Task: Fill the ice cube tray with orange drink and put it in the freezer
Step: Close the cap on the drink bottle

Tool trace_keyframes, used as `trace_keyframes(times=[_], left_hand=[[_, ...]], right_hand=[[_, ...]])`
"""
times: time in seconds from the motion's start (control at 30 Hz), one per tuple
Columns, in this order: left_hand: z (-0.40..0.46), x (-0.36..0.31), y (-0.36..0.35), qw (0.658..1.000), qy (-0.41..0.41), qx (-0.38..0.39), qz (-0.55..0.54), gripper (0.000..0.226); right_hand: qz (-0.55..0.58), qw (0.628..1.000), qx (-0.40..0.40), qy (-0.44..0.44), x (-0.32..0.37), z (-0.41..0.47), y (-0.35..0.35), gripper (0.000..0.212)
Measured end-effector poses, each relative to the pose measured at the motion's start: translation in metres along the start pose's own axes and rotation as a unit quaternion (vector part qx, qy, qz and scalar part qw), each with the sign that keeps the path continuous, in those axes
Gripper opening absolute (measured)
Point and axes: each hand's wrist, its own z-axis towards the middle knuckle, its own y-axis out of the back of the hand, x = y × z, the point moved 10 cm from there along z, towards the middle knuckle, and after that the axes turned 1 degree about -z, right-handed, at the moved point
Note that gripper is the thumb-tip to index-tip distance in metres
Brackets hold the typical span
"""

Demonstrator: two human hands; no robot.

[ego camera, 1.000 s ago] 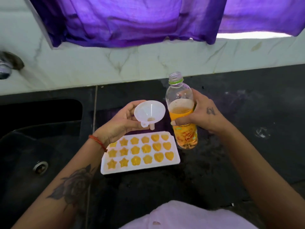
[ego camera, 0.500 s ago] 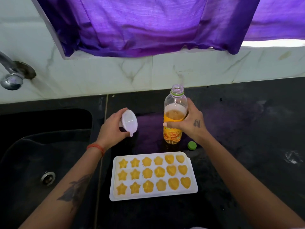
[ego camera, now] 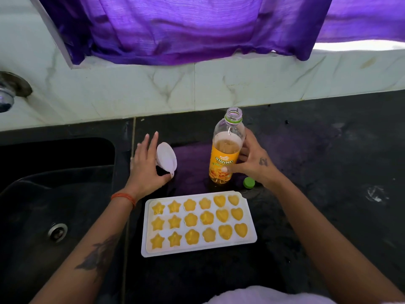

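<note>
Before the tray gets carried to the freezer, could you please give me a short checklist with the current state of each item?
1. All cells of the ice cube tray filled with orange drink: ok.
2. Bottle upright on the counter: ok, the right hand holds it.
3. Bottle capped: not ok, the green cap lies beside it.
4. Funnel set down: ok, lying tilted, the left hand touches it.
5. Hands free for the tray: not ok.
6. Freezer ready: cannot tell, out of view.

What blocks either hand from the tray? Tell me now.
Nothing visible. The tray lies in the open, nearer than both hands. But the left hand touches the funnel and the right hand holds the bottle.
</note>
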Motion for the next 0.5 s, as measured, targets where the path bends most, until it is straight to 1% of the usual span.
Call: trace_keyframes(times=[0.03, 0.1, 0.13, 0.17, 0.2, 0.27, 0.33, 0.37, 0.43, 0.5], left_hand=[[-0.003, -0.013, 0.009, 1.0, -0.013, -0.027, 0.006, 0.112], [-0.011, -0.048, 0.028, 0.994, -0.066, -0.09, -0.011, 0.096], [-0.014, -0.066, 0.033, 0.99, -0.09, -0.107, -0.03, 0.091], [-0.015, -0.083, 0.033, 0.987, -0.108, -0.104, -0.051, 0.09], [-0.014, -0.098, 0.028, 0.986, -0.119, -0.086, -0.077, 0.091], [-0.011, -0.125, 0.011, 0.982, -0.128, -0.028, -0.139, 0.098], [-0.007, -0.143, -0.005, 0.972, -0.118, 0.018, -0.203, 0.106], [-0.005, -0.149, -0.013, 0.967, -0.107, 0.032, -0.228, 0.108], [-0.002, -0.156, -0.025, 0.961, -0.096, 0.047, -0.254, 0.108], [-0.002, -0.161, -0.032, 0.957, -0.105, 0.047, -0.268, 0.098]], right_hand=[[-0.007, 1.0, -0.012, -0.013, -0.004, -0.003, 0.007, 0.093], [-0.049, 0.996, -0.072, -0.032, -0.011, -0.011, 0.025, 0.077], [-0.085, 0.991, -0.096, -0.04, -0.016, -0.015, 0.031, 0.069], [-0.13, 0.985, -0.103, -0.051, -0.023, -0.019, 0.033, 0.063], [-0.183, 0.977, -0.092, -0.066, -0.031, -0.021, 0.031, 0.058], [-0.277, 0.956, -0.045, -0.088, -0.048, -0.024, 0.019, 0.051], [-0.346, 0.934, 0.009, -0.085, -0.061, -0.026, 0.005, 0.046], [-0.37, 0.926, 0.027, -0.074, -0.064, -0.028, -0.002, 0.045], [-0.386, 0.92, 0.037, -0.054, -0.069, -0.03, -0.007, 0.039], [-0.387, 0.92, 0.027, -0.05, -0.07, -0.028, -0.002, 0.032]])
